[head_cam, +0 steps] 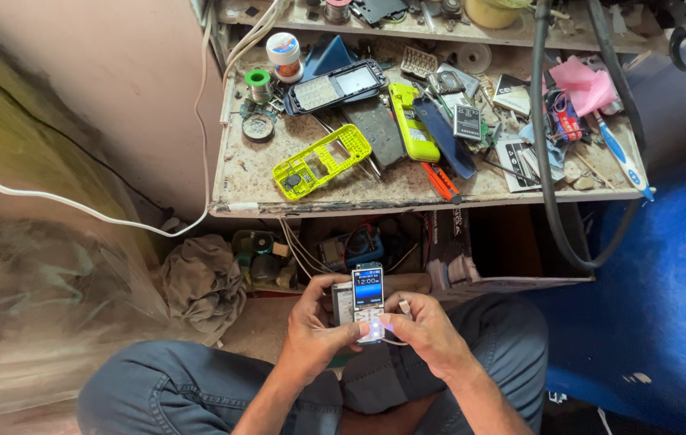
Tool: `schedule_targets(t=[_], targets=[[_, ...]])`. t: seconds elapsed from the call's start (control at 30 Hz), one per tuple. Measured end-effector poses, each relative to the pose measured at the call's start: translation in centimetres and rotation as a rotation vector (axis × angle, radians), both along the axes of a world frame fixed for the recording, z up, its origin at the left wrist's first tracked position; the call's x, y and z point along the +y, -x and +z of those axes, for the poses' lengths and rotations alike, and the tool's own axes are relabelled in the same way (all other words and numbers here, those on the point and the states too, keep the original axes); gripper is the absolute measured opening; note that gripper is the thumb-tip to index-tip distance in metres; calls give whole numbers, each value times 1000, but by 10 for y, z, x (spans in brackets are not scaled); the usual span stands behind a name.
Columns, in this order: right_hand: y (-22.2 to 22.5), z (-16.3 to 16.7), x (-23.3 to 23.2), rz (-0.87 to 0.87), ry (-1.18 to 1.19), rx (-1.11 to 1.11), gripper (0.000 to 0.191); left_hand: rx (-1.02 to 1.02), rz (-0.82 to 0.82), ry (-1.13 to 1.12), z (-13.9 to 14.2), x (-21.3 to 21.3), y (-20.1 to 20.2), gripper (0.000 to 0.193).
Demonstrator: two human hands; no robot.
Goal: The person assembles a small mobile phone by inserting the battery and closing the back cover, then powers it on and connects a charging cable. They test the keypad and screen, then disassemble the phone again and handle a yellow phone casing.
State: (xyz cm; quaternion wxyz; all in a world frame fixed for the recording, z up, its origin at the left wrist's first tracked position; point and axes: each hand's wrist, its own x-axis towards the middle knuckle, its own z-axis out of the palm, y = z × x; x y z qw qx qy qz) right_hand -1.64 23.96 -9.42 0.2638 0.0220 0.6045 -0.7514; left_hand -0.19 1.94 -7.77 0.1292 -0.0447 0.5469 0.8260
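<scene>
Small keypad phone with a lit blue screen (368, 300) sits upright between my two hands, over my lap and just below the front edge of the bench. My left hand (316, 330) wraps its left side, fingers curled behind it and thumb pressed onto the glowing keypad. My right hand (424, 330) closes on the right side, thumb also on the keys; a thin white cable runs through those fingers.

Just beyond the phone, the open space under the bench holds a blue handheld meter (356, 244) among tangled wires, with a cardboard box (472, 254) to its right. A crumpled grey rag (202, 283) lies on the floor to the left.

On the worn, stained wooden bench top (250, 173) lie a yellow-green plastic phone frame (323, 160), a dark phone front panel with a keypad opening (335, 85), a yellow-green phone body (413, 122), a green solder spool (258, 78), a white round jar (284, 55), an orange-handled cutter (441, 181), a pink cloth (584, 84) and a blue-and-white toothbrush (623, 157). A thick black hose (542, 153) loops down across the bench's right end. A white cord (61, 201) trails along the pinkish wall; blue fabric (665, 298) lies to my right.
</scene>
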Motion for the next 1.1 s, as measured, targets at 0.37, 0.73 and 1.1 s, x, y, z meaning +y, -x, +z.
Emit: schedule_targets(t=[0.37, 0.73, 1.1], targets=[[0, 4, 0, 14, -5, 16, 9, 12, -3, -14, -1, 0, 0, 67], [0, 4, 0, 5, -22, 0, 8, 8, -4, -5, -1, 0, -1, 67], [0, 1, 0, 1, -23, 5, 9, -10, 5, 1, -1, 0, 1, 66]])
